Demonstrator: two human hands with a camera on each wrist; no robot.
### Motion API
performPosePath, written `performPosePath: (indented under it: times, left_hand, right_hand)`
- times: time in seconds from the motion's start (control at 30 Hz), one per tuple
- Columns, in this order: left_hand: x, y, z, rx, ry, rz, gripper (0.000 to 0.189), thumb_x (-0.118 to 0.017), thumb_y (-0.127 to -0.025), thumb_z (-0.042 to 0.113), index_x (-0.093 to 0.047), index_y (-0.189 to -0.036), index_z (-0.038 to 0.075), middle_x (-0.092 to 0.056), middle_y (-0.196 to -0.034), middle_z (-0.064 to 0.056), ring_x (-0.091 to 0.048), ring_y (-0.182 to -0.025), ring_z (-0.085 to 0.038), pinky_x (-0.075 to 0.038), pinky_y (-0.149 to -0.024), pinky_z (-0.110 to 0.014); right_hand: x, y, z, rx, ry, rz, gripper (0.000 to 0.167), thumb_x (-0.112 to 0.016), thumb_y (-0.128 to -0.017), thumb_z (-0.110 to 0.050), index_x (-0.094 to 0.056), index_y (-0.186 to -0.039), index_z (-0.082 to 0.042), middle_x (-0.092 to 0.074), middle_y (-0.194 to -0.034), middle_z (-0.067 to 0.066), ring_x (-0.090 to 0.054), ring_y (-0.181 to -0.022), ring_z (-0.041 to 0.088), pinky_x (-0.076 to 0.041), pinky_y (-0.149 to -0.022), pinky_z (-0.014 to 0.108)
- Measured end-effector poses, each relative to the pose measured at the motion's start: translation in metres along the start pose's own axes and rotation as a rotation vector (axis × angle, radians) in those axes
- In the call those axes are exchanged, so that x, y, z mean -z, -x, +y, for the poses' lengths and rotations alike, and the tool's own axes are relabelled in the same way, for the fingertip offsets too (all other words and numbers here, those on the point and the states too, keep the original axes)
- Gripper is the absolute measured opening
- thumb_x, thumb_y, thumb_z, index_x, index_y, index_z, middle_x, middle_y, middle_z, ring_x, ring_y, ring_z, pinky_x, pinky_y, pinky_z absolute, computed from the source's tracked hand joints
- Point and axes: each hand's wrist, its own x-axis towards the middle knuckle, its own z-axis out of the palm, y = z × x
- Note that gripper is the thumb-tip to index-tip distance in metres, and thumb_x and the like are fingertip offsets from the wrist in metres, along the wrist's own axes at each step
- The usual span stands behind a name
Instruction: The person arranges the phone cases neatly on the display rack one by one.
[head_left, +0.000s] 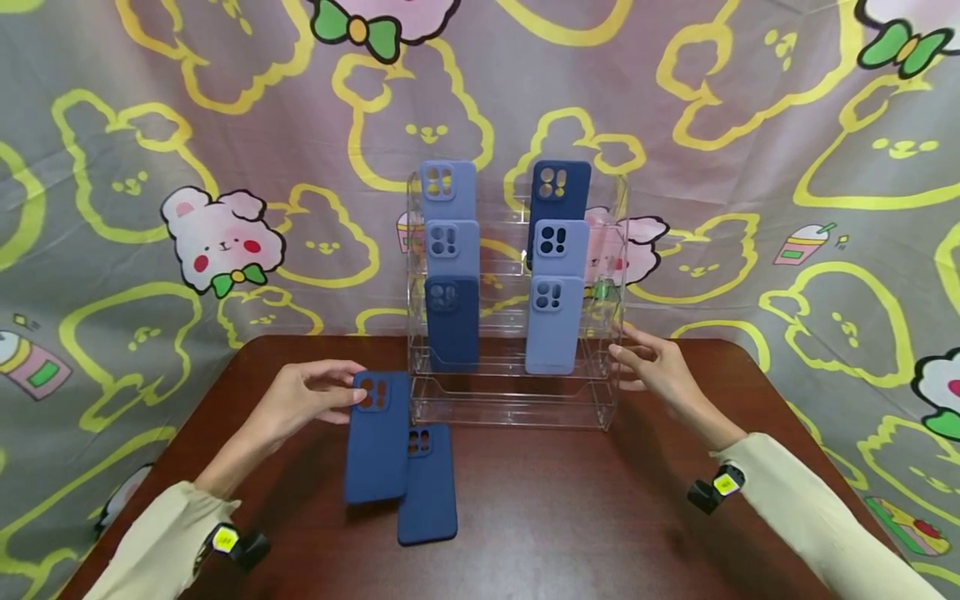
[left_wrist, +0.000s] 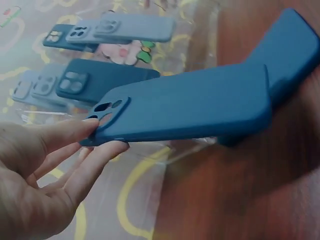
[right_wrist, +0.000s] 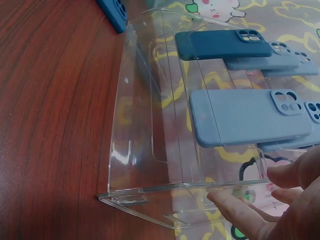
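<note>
A dark blue phone case (head_left: 377, 450) hangs tilted from my left hand (head_left: 311, 396), whose thumb and fingers pinch its corner by the camera cutout. Partly behind it, a second dark blue phone case (head_left: 435, 500) lies on the table. My right hand (head_left: 660, 367) is at the right side of a clear tiered display rack (head_left: 517, 410), its fingertips right at the side panel. Two columns of cases stand in the rack. On the left, two light blue cases (head_left: 459, 200) sit above a dark one (head_left: 453, 333); on the right, a dark case (head_left: 570, 200) tops two light ones (head_left: 553, 333).
The rack stands toward the back of a brown wooden table (head_left: 555, 508). Close behind the table hangs a patterned cloth (head_left: 315, 150) with cartoon animals, which also runs along both sides. Each sleeve carries a small wrist device (head_left: 726, 483).
</note>
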Motion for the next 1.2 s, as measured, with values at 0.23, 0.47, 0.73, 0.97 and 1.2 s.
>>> performPosePath:
  times: [0.23, 0.47, 0.73, 0.97, 1.2]
  left_hand:
    - [-0.009, -0.013, 0.022, -0.026, 0.047, 0.036, 0.051, -0.083, -0.093, 0.021, -0.065, -0.134, -0.003, -0.067, -0.113, -0.023, -0.076, -0.091, -0.016, -0.068, -0.078, -0.046]
    - [-0.023, -0.035, 0.048, -0.131, 0.014, 0.082, 0.047, -0.082, -0.094, 0.019, -0.068, -0.135, 0.002, -0.068, -0.113, -0.022, -0.076, -0.088, -0.013, -0.068, -0.077, -0.043]
    - [-0.042, -0.058, 0.060, -0.304, 0.060, 0.163, 0.040, -0.080, -0.093, 0.006, -0.070, -0.131, -0.002, -0.066, -0.105, -0.020, -0.074, -0.085, -0.006, -0.068, -0.072, -0.033]
    - [-0.059, -0.073, 0.052, -0.450, 0.024, 0.260, 0.034, -0.080, -0.092, 0.004, -0.075, -0.126, 0.001, -0.068, -0.102, -0.022, -0.073, -0.089, -0.013, -0.065, -0.070, -0.023]
    - [-0.072, -0.079, 0.039, -0.505, -0.015, 0.267, 0.034, -0.082, -0.090, 0.003, -0.077, -0.123, 0.002, -0.070, -0.103, -0.019, -0.074, -0.094, -0.033, -0.060, -0.071, -0.014]
  right_hand:
    - [-0.001, -0.001, 0.001, -0.007, -0.012, 0.010, 0.057, -0.060, -0.109, -0.020, -0.040, -0.161, -0.006, -0.051, -0.147, 0.037, -0.074, -0.090, 0.003, -0.067, -0.083, 0.041]
    - [-0.002, -0.002, 0.000, -0.021, -0.010, -0.004, 0.060, -0.060, -0.109, -0.022, -0.038, -0.162, -0.007, -0.051, -0.148, 0.037, -0.075, -0.096, 0.008, -0.066, -0.085, 0.043]
    - [-0.002, -0.001, 0.001, -0.022, -0.002, 0.005, 0.058, -0.060, -0.109, -0.021, -0.041, -0.161, -0.009, -0.053, -0.147, 0.036, -0.075, -0.097, 0.011, -0.067, -0.083, 0.041]
    - [-0.002, -0.002, 0.000, -0.033, -0.002, 0.012, 0.058, -0.061, -0.108, -0.022, -0.040, -0.162, -0.009, -0.053, -0.146, 0.036, -0.074, -0.096, 0.010, -0.067, -0.082, 0.040]
    - [-0.001, -0.001, -0.001, -0.032, -0.004, 0.016, 0.058, -0.061, -0.108, -0.021, -0.040, -0.161, -0.009, -0.053, -0.147, 0.036, -0.074, -0.096, 0.009, -0.067, -0.082, 0.041]
